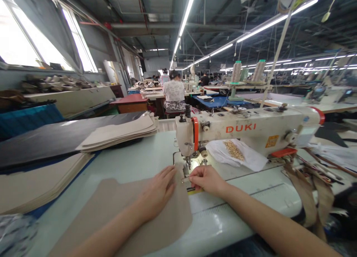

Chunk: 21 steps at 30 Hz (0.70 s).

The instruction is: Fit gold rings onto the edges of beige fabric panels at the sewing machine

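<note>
A large grey-beige fabric panel (117, 201) lies flat on the sewing machine's pale table, its right edge running up to the needle area. My left hand (158, 192) rests flat on the panel, fingers stretched toward the presser foot (188, 162). Just right of the needle, my right hand (206, 179) is closed in a pinch. A small pale strip (185, 180) shows by its fingertips; whether they grip it is unclear. The white DUKI sewing machine (217, 127) stands over both hands, its lamp lighting the needle plate.
Stacked beige panels (119, 132) lie at the left on a dark sheet. Under the machine arm, small gold-coloured pieces (233, 150) sit on a white cloth (255, 160). Brown straps (302, 194) hang at the right edge. Thread cones (236, 72) and a seated person (174, 91) are beyond.
</note>
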Each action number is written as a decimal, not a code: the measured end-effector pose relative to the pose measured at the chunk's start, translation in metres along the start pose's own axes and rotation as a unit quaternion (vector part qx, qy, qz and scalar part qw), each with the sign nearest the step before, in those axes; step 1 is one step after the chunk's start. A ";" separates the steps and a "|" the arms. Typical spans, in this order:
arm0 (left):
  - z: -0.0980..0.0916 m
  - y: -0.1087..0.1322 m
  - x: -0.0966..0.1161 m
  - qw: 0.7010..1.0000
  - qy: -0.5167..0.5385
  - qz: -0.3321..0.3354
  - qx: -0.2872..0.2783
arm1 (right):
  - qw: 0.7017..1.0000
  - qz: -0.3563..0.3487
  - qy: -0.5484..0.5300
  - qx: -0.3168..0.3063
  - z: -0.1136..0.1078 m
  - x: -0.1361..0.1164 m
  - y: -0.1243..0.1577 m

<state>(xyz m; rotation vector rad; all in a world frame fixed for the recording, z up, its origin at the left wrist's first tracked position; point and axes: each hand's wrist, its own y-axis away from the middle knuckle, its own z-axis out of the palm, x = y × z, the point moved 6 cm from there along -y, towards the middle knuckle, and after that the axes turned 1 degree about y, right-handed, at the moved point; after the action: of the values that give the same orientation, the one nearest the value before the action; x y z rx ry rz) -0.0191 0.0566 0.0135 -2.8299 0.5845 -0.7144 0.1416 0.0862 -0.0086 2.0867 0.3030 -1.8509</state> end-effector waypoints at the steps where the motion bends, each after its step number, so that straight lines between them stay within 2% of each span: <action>1: 0.005 0.005 0.000 1.000 -0.012 0.005 -0.006 | 1.000 0.012 0.001 -0.002 0.001 0.000 0.001; 4: 0.014 0.014 0.003 1.000 -0.026 0.001 -0.015 | 0.998 0.054 0.006 -0.009 0.006 0.000 -0.001; 11: 0.014 0.019 0.007 0.999 -0.039 0.006 -0.018 | 0.991 0.120 0.044 -0.033 0.017 -0.001 -0.019; 17: 0.007 0.001 0.016 0.997 -0.044 0.054 0.030 | 0.984 0.151 0.087 -0.045 0.018 -0.005 -0.023; 21: 0.010 -0.012 0.026 0.991 -0.067 0.112 0.034 | 0.981 0.157 0.104 -0.049 0.018 -0.007 -0.023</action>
<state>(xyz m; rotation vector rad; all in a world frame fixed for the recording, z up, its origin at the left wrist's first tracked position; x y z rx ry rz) 0.0110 0.0572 0.0189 -2.6671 0.8199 -0.4911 0.1156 0.1008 -0.0060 2.1205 0.1025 -1.4137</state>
